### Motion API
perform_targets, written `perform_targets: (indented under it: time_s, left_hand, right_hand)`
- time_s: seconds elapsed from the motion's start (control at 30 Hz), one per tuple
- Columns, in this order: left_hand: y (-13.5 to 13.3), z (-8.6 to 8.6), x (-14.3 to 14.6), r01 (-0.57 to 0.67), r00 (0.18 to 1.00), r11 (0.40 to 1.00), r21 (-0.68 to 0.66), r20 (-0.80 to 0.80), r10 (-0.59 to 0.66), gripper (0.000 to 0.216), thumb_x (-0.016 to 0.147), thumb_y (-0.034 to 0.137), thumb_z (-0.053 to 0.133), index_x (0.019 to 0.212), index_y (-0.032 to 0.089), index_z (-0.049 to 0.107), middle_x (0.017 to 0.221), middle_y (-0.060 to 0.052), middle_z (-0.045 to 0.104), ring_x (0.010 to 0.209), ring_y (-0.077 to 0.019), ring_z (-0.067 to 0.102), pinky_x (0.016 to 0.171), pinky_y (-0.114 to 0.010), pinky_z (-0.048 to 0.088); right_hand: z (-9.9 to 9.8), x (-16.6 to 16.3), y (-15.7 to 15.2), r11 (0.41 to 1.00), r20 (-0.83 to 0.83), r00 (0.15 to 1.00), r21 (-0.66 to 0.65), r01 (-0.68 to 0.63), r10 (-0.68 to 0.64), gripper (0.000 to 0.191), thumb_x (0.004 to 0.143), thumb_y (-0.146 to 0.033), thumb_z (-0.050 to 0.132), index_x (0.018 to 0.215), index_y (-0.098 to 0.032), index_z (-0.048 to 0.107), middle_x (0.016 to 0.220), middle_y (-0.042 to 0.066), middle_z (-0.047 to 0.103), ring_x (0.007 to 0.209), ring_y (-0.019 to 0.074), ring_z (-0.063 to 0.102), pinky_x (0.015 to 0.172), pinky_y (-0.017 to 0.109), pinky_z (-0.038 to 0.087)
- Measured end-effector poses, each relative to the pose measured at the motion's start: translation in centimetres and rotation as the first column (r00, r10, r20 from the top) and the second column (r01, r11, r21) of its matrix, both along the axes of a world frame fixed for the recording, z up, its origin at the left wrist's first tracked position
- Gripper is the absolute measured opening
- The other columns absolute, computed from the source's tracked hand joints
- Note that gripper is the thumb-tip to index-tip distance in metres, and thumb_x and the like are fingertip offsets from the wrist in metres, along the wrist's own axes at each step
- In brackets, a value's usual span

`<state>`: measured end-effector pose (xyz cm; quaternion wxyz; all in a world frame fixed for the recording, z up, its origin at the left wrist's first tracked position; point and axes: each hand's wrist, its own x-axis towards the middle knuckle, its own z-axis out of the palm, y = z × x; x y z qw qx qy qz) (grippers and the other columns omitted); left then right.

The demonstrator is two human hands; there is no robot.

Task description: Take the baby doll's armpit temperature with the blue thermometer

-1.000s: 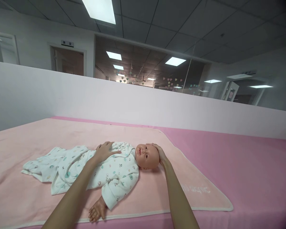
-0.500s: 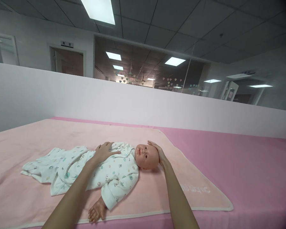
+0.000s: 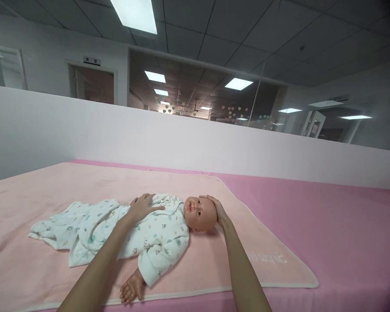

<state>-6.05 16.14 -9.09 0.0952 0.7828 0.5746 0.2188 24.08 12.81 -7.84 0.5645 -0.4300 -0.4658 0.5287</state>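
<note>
A baby doll (image 3: 199, 214) lies on its back, head to the right, in a white printed baby gown (image 3: 159, 236). My left hand (image 3: 143, 209) rests flat on the front of the gown, its thumb spread away from the fingers. Against the crown of the doll's head lies my right hand (image 3: 217, 209), palm curved to it and fingers stretched along the far side. Part of that hand is hidden behind the head. One doll hand (image 3: 133, 288) sticks out of the near sleeve, palm up.
Under the doll is a pale pink blanket (image 3: 234, 264) with a white edge, spread over a darker pink surface (image 3: 312, 216). Behind rises a low white partition (image 3: 195, 143). Past it are a window (image 3: 198, 93) and a doorway (image 3: 95, 84).
The fingers of my right hand have come slightly down and closer over the doll's head. My left hand and the doll stay where they were.
</note>
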Motion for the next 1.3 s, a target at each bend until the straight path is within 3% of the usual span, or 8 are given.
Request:
perform_targets:
  time_s: [0.13,0.37,0.63,0.83,1.1,1.3]
  left_hand:
    - [-0.02,0.00,0.00,0.006,1.000,1.000,0.007,0.003,-0.006,0.067,0.069,0.063,0.035,0.123,0.024,0.040,0.128,-0.007,0.042,0.118,-0.0274,0.037,0.100,-0.044,0.021]
    - [0.18,-0.17,-0.07,0.001,1.000,1.000,0.001,0.008,-0.001,0.066,0.069,0.063,0.034,0.123,0.025,0.039,0.129,-0.008,0.042,0.117,-0.0268,0.037,0.100,-0.044,0.020]
    - [0.12,-0.19,-0.04,0.009,1.000,1.000,0.011,0.020,-0.009,0.067,0.069,0.062,0.036,0.123,0.024,0.040,0.128,-0.008,0.042,0.116,-0.0275,0.038,0.099,-0.045,0.020]
    - [0.28,-0.28,-0.06,0.004,1.000,1.000,0.013,0.024,-0.004,0.067,0.068,0.063,0.037,0.122,0.024,0.041,0.127,-0.009,0.043,0.116,-0.0274,0.039,0.099,-0.045,0.020]
    - [0.08,-0.16,-0.04,0.009,1.000,1.000,0.014,0.029,-0.009,0.069,0.067,0.064,0.037,0.123,0.023,0.041,0.127,-0.009,0.044,0.115,-0.0284,0.039,0.099,-0.046,0.020]
    - [0.05,-0.15,-0.07,0.007,0.999,1.000,0.005,0.034,-0.007,0.067,0.068,0.063,0.037,0.123,0.024,0.040,0.128,-0.009,0.043,0.115,-0.0277,0.039,0.099,-0.046,0.019]
  right_hand:
    - [-0.02,-0.03,0.17,0.998,-0.013,0.999,0.045,0.034,-0.033,0.034,0.066,-0.039,0.059,0.092,-0.018,0.064,0.096,0.002,0.065,0.091,0.0200,0.059,0.081,0.028,0.044]
    - [-0.02,0.09,0.04,1.000,-0.004,1.000,-0.004,-0.024,0.024,0.031,0.068,-0.041,0.055,0.079,-0.014,0.066,0.084,0.006,0.067,0.078,0.0206,0.062,0.075,0.029,0.046]
    - [-0.40,0.16,0.63,0.991,-0.009,0.997,0.111,0.071,-0.070,0.036,0.064,-0.037,0.060,0.095,-0.021,0.064,0.099,0.002,0.064,0.095,0.0188,0.057,0.084,0.028,0.042]
    - [-0.43,0.28,0.55,0.999,0.020,0.999,0.022,0.026,-0.026,0.035,0.066,-0.044,0.058,0.079,-0.013,0.066,0.081,0.006,0.067,0.077,0.0208,0.062,0.075,0.030,0.046]
    - [-0.51,0.09,0.77,0.991,-0.007,0.998,0.116,0.070,-0.069,0.030,0.065,-0.039,0.061,0.083,-0.016,0.066,0.093,0.004,0.066,0.090,0.0194,0.058,0.081,0.027,0.043]
    - [-0.25,0.16,0.49,0.999,0.031,0.999,0.025,0.039,-0.040,0.033,0.066,-0.043,0.058,0.078,-0.013,0.066,0.079,0.006,0.067,0.075,0.0203,0.061,0.073,0.030,0.045]
